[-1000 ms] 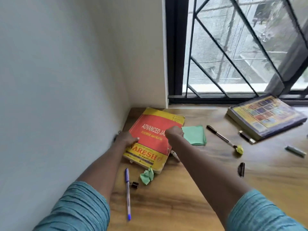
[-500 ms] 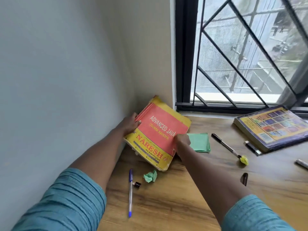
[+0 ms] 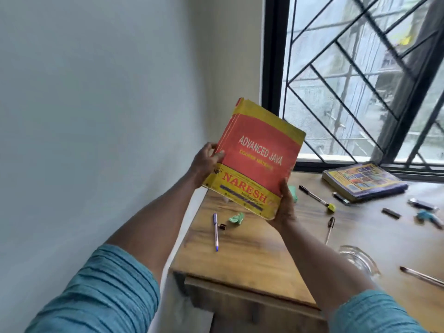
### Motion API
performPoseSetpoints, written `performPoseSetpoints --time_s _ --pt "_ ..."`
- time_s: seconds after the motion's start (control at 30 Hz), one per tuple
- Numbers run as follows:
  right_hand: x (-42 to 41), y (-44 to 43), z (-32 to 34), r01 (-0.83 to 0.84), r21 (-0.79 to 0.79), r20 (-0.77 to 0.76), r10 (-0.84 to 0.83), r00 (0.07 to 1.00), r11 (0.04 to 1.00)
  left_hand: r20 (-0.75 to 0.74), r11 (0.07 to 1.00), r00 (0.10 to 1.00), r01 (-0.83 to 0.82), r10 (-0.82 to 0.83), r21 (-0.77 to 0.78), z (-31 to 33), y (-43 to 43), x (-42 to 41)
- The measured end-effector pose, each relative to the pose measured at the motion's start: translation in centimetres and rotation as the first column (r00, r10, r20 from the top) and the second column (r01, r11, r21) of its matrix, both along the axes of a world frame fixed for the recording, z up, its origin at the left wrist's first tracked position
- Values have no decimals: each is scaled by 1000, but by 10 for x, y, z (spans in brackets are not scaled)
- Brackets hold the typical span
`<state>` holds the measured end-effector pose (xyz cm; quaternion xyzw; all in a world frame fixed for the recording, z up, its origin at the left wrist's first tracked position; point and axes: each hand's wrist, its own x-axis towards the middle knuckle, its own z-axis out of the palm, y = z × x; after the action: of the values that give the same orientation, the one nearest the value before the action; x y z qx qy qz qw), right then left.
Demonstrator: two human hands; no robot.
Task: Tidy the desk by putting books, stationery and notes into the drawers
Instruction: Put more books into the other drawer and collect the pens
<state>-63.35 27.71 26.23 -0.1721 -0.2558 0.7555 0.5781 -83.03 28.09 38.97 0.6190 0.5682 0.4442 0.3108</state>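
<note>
We see the wood-grained desk (image 3: 252,255) fill the lower right of the frame, smooth and brown; above its far left corner a thick red-and-yellow softcover book (image 3: 257,162) is in the air at centre frame, cover toward us, its long axis tilted from lower right up to upper left; a second ago it lay flat on the desk, and now it is lifted clear; our left hand (image 3: 206,162) clasps its spine edge and our right hand (image 3: 286,205) cups its lower right corner; a slim blue pen (image 3: 215,230) lies beside a crumpled green note (image 3: 236,218) below it.
</note>
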Motion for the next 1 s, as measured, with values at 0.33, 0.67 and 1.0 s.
performPoseSetpoints --time_s 0.33,0.67,1.0 --pt "73 -116 35 0 -11 243 2 970 1000 83 992 997 3 8 -125 -4 -101 49" --pt "214 -241 -5 156 -187 641 0 768 970 304 904 948 48 93 -425 -103 -227 179" --pt "400 -400 -63 301 -250 653 -69 754 920 262 644 951 303 -163 -702 -160 -343 350"
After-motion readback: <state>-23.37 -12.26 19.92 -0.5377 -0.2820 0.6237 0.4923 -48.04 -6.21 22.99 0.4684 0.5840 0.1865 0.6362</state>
